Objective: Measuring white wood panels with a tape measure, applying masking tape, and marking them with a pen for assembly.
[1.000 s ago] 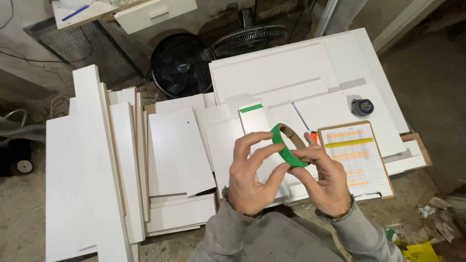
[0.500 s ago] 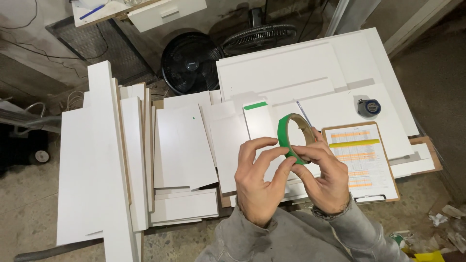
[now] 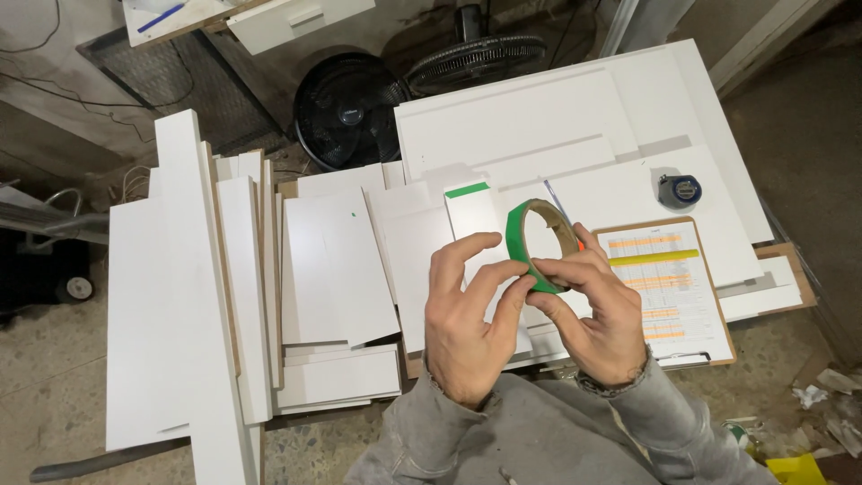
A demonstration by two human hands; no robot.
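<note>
At nine o'clock in the head view, a stack of long white laminated boards [image 3: 189, 296] lies on the counter, some standing on edge so their brown cores show. Just to the right, shorter flat white panels [image 3: 337, 269] overlap each other, one carrying a tiny green dot.

At about eleven o'clock, beyond the counter's far edge, a round black floor fan [image 3: 346, 108] lies on the ground, with a second fan grille [image 3: 476, 61] beside it at twelve o'clock.

Near the centre, the left hand [image 3: 471, 314] is raised above the panels, its fingers curled and the thumb and fingertips touching the lower rim of a green roll of tape with a brown cardboard core [image 3: 539, 242]; the grip is a light pinch on the roll's edge. A narrow white strip with a green-taped end [image 3: 469, 202] lies on the counter just behind the roll, at twelve o'clock from the left hand.

The right hand [image 3: 602, 323] holds the same roll from the three o'clock side, fingers wrapped under and around its rim, grip closed on the roll. The roll stands tilted in the air between both hands, above the counter.

At three o'clock, a brown clipboard with a printed sheet marked in yellow and orange [image 3: 669, 287] lies flat. At two o'clock, a small dark blue tape measure [image 3: 680, 190] rests on a large white panel [image 3: 557, 126].
</note>
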